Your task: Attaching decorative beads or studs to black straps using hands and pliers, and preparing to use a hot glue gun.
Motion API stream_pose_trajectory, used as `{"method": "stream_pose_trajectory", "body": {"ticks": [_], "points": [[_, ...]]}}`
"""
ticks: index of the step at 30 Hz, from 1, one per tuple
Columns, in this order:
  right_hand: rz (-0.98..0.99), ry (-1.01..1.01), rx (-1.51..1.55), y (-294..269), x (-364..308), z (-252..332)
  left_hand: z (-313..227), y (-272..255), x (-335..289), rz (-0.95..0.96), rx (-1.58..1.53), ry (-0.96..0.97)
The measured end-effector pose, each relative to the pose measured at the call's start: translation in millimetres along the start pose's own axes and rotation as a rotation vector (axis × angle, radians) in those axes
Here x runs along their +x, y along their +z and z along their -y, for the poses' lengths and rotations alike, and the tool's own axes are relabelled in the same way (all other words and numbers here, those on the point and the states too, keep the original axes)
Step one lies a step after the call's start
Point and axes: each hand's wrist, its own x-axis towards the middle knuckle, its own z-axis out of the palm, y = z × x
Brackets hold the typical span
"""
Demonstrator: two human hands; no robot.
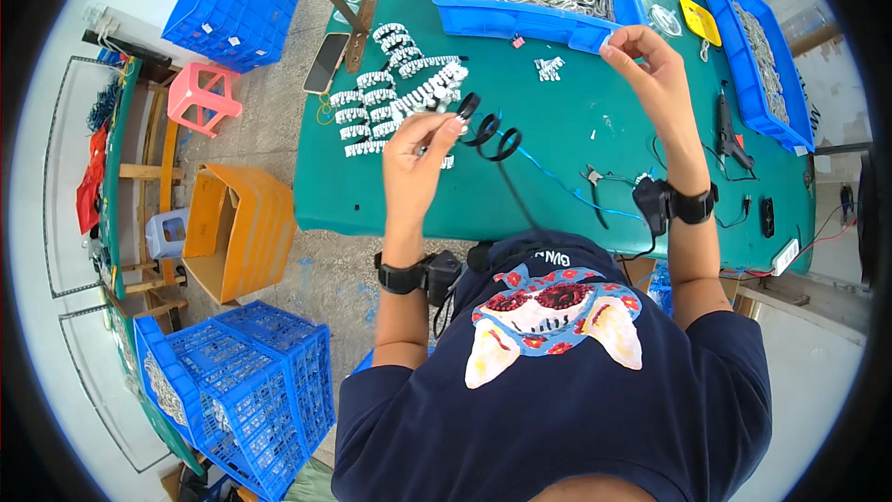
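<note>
Centre of frame, a coiled black strip (pixel 478 142) is pinched in the left grip (pixel 415 156) — best handled gently, kept unkinked — while the right grip (pixel 658 74), upper right, is pressed together, any contents untellable

green table (pixel 553 116) bearing blue trays (pixel 520 23)

There are two hands (pixel 413 164), one black coil (pixel 487 133), one phone (pixel 327 63), one pink stool (pixel 206 91), two blue trays (pixel 506 26) on one green table (pixel 348 209) — and perhaps fifteen white strips (pixel 378 96), closely bunched.
</note>
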Motion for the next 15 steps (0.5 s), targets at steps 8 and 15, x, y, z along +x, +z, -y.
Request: {"method": "stream_pose_trajectory", "body": {"ticks": [8,15], "points": [[0.286,0.007,-0.653,29.5,54.3,-192.5,-2.9,-30.3,-8.4,-0.083,0.057,-0.254],[0.290,-0.139,-0.977,75.7,51.1,-248.6,1.5,-37.4,-14.0,-0.172,-0.056,-0.256]]}}
